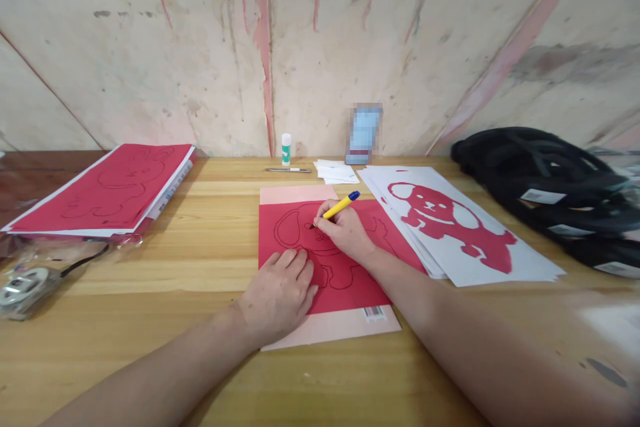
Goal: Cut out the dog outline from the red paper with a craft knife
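Stained plaster marked with red scrawls rises behind a pale wooden worktop (200, 260). At its middle lies a red sheet (345, 260) with a dog outline drawn on it, resting on a pink backing sheet (340, 327) that shows above and below it. The left hand (280, 290) lies flat on the lower left part of the red sheet, fingers together and pressed down, holding nothing. The right hand (345, 230) has its fingers closed around a yellow pen with a blue cap (340, 205), tilted up to the right, with its tip touching the red sheet at the outline's head.

Just right of the red sheet sits a stack of white sheets (500, 253), the top one bearing a red cut-out dog (450, 223). Further right lie black coiled items with white labels (545, 180). Near the wall stand a small glue stick (286, 149), a thin pen-like tool (289, 169) lying flat, and some folded white papers (337, 171). At the far left is another pile of red sheets with drawn outlines (110, 190), and in front of it a small grey device with a black cord (25, 287).
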The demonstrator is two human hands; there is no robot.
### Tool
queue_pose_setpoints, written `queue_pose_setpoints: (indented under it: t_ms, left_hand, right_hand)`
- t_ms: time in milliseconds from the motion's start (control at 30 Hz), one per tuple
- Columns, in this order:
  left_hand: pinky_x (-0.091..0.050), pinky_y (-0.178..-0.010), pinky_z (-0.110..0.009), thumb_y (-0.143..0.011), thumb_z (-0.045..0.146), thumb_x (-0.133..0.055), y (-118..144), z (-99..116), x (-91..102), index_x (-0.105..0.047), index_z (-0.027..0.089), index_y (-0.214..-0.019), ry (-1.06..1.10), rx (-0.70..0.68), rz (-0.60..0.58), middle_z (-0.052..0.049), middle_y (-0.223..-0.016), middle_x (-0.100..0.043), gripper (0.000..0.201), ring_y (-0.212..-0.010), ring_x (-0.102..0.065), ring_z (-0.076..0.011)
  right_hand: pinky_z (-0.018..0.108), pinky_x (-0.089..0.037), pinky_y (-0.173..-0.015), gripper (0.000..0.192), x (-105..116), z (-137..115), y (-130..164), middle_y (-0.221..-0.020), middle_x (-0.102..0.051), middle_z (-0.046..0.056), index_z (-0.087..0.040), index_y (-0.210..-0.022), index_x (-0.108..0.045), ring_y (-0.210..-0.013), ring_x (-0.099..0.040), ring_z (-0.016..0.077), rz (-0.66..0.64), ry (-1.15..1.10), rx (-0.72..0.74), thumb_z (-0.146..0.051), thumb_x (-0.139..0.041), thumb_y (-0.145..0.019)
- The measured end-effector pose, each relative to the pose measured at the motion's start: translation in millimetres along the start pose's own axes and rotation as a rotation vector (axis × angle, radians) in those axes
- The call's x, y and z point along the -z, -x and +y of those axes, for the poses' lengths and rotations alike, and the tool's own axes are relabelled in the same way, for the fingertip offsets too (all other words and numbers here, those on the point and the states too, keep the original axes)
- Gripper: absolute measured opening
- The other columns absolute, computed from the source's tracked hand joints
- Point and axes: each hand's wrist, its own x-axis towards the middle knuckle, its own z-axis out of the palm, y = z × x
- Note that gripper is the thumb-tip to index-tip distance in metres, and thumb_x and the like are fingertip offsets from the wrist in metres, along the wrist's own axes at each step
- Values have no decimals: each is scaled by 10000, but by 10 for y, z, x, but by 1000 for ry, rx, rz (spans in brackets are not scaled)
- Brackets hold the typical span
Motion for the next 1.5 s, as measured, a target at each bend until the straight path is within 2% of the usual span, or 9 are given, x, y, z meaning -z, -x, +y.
queue_pose_setpoints:
  t_ms: [233, 667, 933, 1500]
  left_hand:
    - [-522, -767, -416, -932, 268, -412, -5, -5, 7, -628, 64, -1067, -18, -13, 26, -171, -1053, -663, 326, -966, -589, -285]
    - [-522, -772, -429, -929, 270, -419, -2, 2, 2, -626, 60, -1071, -8, -1, 8, -174, -1053, -657, 328, -959, -586, -288]
    - [-518, -766, -425, -928, 269, -430, -6, 0, 3, -620, 64, -1076, -4, -4, 5, -170, -1048, -654, 316, -963, -582, -288]
    - [-515, -765, -425, -931, 272, -414, 6, 1, -8, -621, 76, -1068, 3, 4, 2, -162, -1031, -656, 316, -955, -580, -288]
  right_hand:
    - [233, -321, -468, 83, -3, 9, -2, -521, -457, -53, -193, -660, -516, -466, -408, 97, 10, 10, -7, -231, -577, -702]
    - [229, -354, -498, 84, -3, -29, 4, -558, -492, -48, -189, -695, -516, -494, -443, 97, -63, -38, -18, -242, -578, -714]
    - [230, -352, -498, 90, -4, -1, 2, -547, -496, -46, -191, -686, -517, -495, -441, 100, -40, -15, -9, -248, -581, -714]
    - [227, -379, -514, 95, -12, -38, 1, -578, -519, -44, -190, -725, -517, -504, -472, 97, -87, -31, -3, -257, -583, -737]
